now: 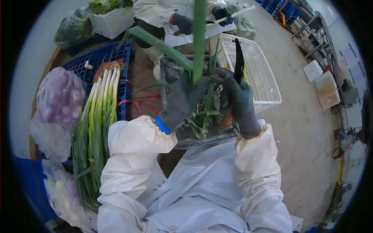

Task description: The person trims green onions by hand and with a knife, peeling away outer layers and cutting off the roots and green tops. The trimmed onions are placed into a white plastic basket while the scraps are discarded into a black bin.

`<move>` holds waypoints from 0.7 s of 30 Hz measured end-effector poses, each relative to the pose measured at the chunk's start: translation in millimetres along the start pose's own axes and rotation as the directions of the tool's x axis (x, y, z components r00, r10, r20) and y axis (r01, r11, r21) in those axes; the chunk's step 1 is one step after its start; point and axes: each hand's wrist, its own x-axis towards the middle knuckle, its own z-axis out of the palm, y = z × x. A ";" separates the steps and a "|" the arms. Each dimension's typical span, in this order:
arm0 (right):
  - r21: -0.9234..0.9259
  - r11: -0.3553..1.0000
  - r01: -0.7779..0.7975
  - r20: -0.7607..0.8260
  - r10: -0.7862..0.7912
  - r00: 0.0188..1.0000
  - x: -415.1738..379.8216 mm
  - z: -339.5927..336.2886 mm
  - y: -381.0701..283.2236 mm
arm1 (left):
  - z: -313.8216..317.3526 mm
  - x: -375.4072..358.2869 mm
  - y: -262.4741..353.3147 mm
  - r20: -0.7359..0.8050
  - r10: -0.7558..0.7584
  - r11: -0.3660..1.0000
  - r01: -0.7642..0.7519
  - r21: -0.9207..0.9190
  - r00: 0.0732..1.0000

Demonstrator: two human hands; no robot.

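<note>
My left hand, in a grey-green glove with a blue band at the wrist, is closed around a large green onion. Its thick green leaves rise toward the camera, one bending off to the left. A knife with a dark curved blade and a brown handle is gripped in my right hand, blade pointing up. Both hands are close together over a bin lined with dark plastic, where cut green leaves lie. The onion's lower end is hidden.
Left, long green onions lie across a blue pallet, beside a bag of purple onions. A white crate stands right of the bin. Opposite, a co-worker's gloved hands hold a pale stalk. Red string trails near the pallet.
</note>
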 end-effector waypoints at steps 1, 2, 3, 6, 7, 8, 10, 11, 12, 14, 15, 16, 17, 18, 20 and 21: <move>0.044 0.999 0.023 0.028 -0.025 0.999 -1.6 -3.7 2.1 | 2.3 -1.6 -2.6 0.046 -0.029 0.997 0.026 0.067 0.999; 0.140 0.990 -0.003 0.071 -0.007 0.997 -3.1 -8.7 5.9 | 4.2 -3.4 -6.5 0.091 -0.062 0.990 0.049 0.136 0.994; 0.234 0.972 -0.031 0.113 0.005 0.994 -4.7 -14.5 10.8 | 7.2 -4.5 -6.5 0.136 -0.098 0.977 0.069 0.204 0.986; 0.263 0.963 -0.058 0.114 0.029 0.993 -4.3 -29.3 14.9 | 13.4 -3.6 0.5 0.316 -0.107 0.972 0.032 0.231 0.943; 0.229 0.972 -0.061 0.094 0.040 0.995 -1.9 -35.2 13.0 | 20.2 -3.8 4.1 0.370 -0.105 0.973 0.018 0.232 0.923; 0.331 0.937 -0.114 0.164 0.062 0.985 -0.2 -42.6 7.7 | 27.3 -4.1 8.1 0.423 -0.103 0.973 0.003 0.231 0.900; 0.300 0.954 -0.011 -0.008 0.014 1.000 12.5 -64.2 36.3 | 37.5 -4.7 13.5 0.508 -0.137 0.969 0.008 0.248 0.850; 0.417 0.908 -0.030 0.016 0.026 1.000 12.7 -79.7 48.3 | 40.7 -6.2 14.8 0.540 -0.174 0.963 0.028 0.267 0.823; 0.528 0.848 -0.053 0.040 0.038 0.998 11.6 -89.0 52.0 | 43.8 -6.4 17.4 0.568 -0.210 0.957 0.048 0.287 0.795; 0.642 0.765 -0.058 0.035 0.047 0.998 9.6 -106.0 58.1 | 49.4 0.6 26.7 0.621 -0.315 0.920 0.071 0.385 0.718; 0.621 0.783 -0.030 0.064 -0.012 0.998 0.7 -96.8 32.2 | 51.8 4.3 29.7 0.636 -0.366 0.898 0.079 0.432 0.679; 0.603 0.798 0.001 0.093 -0.071 0.993 -8.3 -87.5 6.4 | 54.4 7.5 29.7 0.655 -0.356 0.889 0.025 0.458 0.666; 0.607 0.793 0.042 0.103 -0.132 0.986 -8.8 -92.6 5.5 | 57.5 10.6 28.8 0.673 -0.347 0.876 -0.031 0.481 0.653; 0.612 0.787 0.084 0.113 -0.191 0.975 -8.2 -98.9 2.0 | 61.3 13.6 30.5 0.691 -0.337 0.861 -0.087 0.501 0.639; 0.582 0.797 0.164 -0.091 -0.136 0.987 -10.2 -102.9 -2.5 | 69.5 17.9 39.5 0.625 -0.296 0.849 -0.101 0.519 0.722; 0.594 0.786 0.173 -0.051 -0.178 0.983 -11.7 -109.3 -2.8 | 72.6 20.4 43.3 0.590 -0.273 0.842 -0.108 0.528 0.760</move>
